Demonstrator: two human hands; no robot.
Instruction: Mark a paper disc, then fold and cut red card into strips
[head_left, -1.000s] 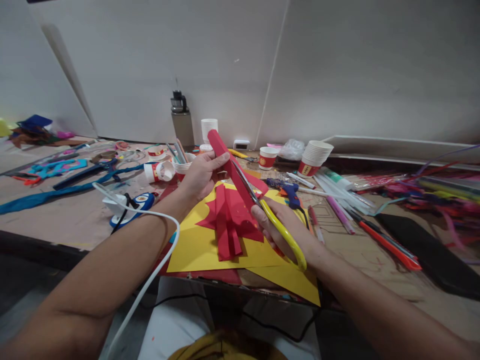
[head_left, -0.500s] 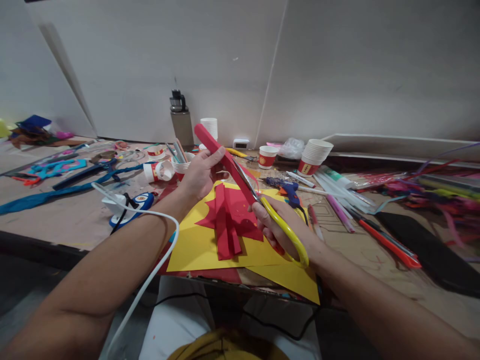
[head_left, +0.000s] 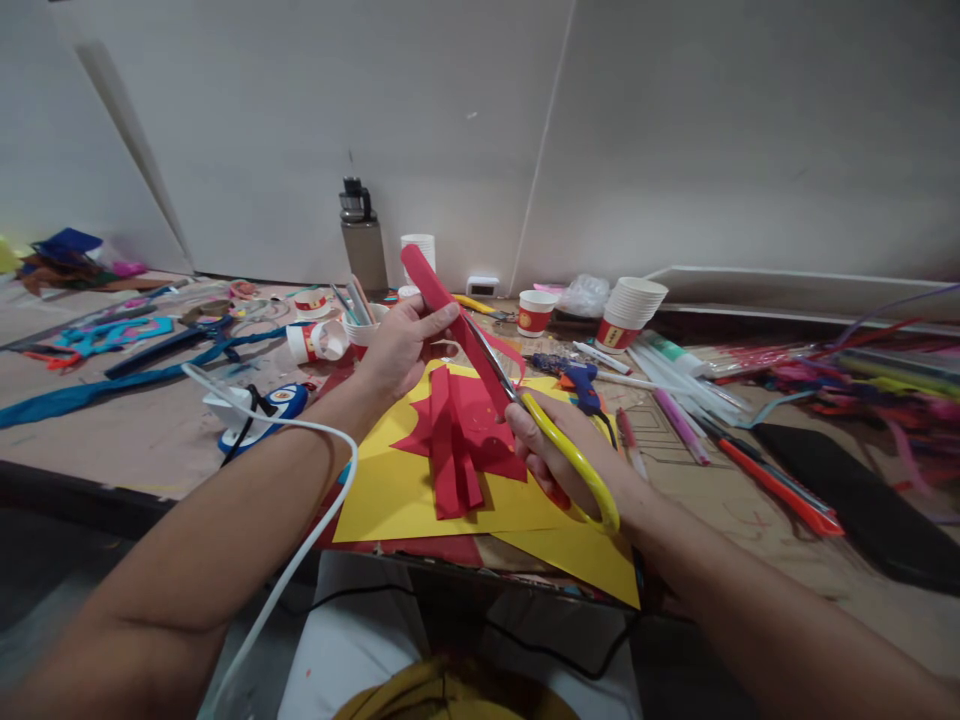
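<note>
My left hand point(head_left: 409, 345) pinches a long red paper strip point(head_left: 426, 275), which slants up to the left over the table. My right hand point(head_left: 559, 440) grips yellow-handled scissors point(head_left: 564, 450), their blades lying along the strip's edge. A thin red sliver curls away beside the blades. Below both hands, folded red strips point(head_left: 448, 450) rest on a red spiky-edged paper shape point(head_left: 495, 425). That shape lies on yellow paper sheets point(head_left: 375, 505) at the table's front edge.
A white cable point(head_left: 330, 525) crosses over my left forearm. Paper cups point(head_left: 536, 312) and a grey bottle point(head_left: 364, 250) stand at the back. On the right are a blue glue gun point(head_left: 579, 382), markers point(head_left: 681, 428) and a black flat object point(head_left: 855, 500). A blue-white plug unit point(head_left: 266, 418) sits left.
The strip and my left hand have shifted slightly right. The thin red sliver stands out farther from the blades, and my right hand has barely moved.
</note>
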